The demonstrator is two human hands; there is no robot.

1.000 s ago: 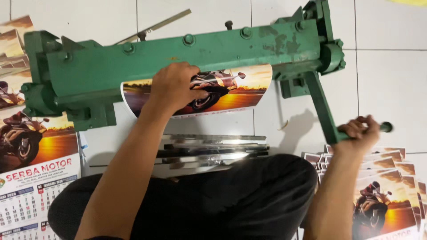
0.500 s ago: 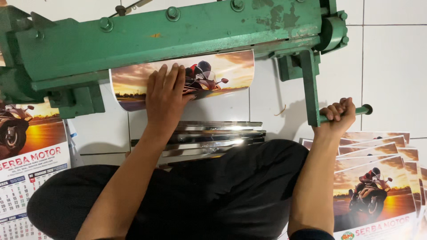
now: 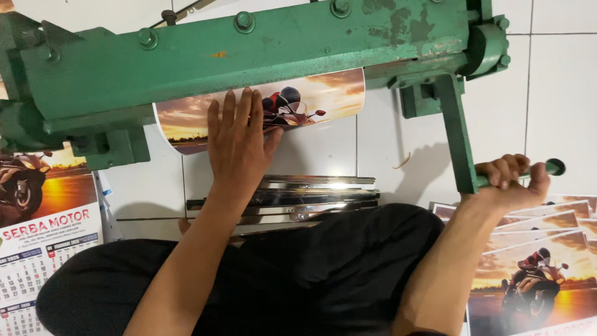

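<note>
Looking down from the head view: one green metal press machine (image 3: 249,56), heavy bolted beam running across the top of the frame, paint chipped near its right end, standing on a white tiled floor (image 3: 559,93). One printed calendar sheet (image 3: 323,96), motorcycle rider against an orange sunset, fed under the beam with its lower part showing below the beam. Left hand (image 3: 239,140) lies flat and open on that sheet, fingers spread and pointing toward the beam, pressing the sheet down, gripping nothing. Right hand (image 3: 513,180) is clenched around the green lever handle (image 3: 460,137), which drops from the machine's right end and ends in a round knob just past the knuckles. One stack of shiny metal strips (image 3: 305,199) lies on the floor between the sheet and the person's dark-trousered lap (image 3: 311,274). One fanned pile of matching sheets (image 3: 535,267) sits at lower right, beside the right forearm. Further finished calendars (image 3: 43,236), with date grids, lie at lower left under the machine's left end.
</note>
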